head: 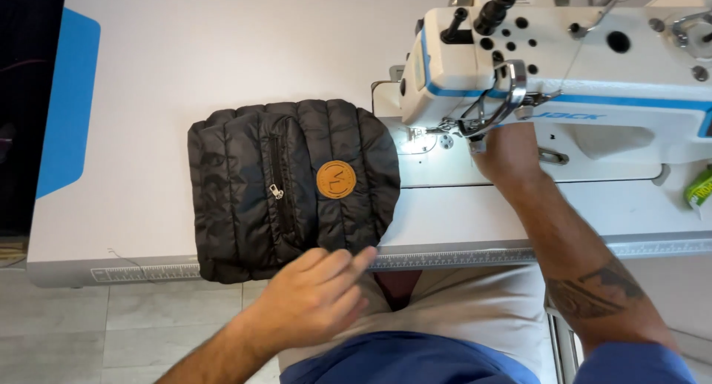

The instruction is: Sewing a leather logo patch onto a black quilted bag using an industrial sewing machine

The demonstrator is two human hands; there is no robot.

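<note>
A black quilted padded fabric piece [289, 184] with a zipper and a round tan leather patch [336, 179] lies flat on the white sewing table [185, 73], just left of the white and blue sewing machine [578, 65]. The left hand [315, 299] hovers at its near edge with fingers loosely extended, holding nothing. The right hand [508, 154] reaches under the machine head near the needle; I cannot tell how its fingers stand.

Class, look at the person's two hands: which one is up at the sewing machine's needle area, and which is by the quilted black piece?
The right hand reaches under the sewing machine head beside the needle. The left hand hovers at the table edge by the black quilted piece.
</note>
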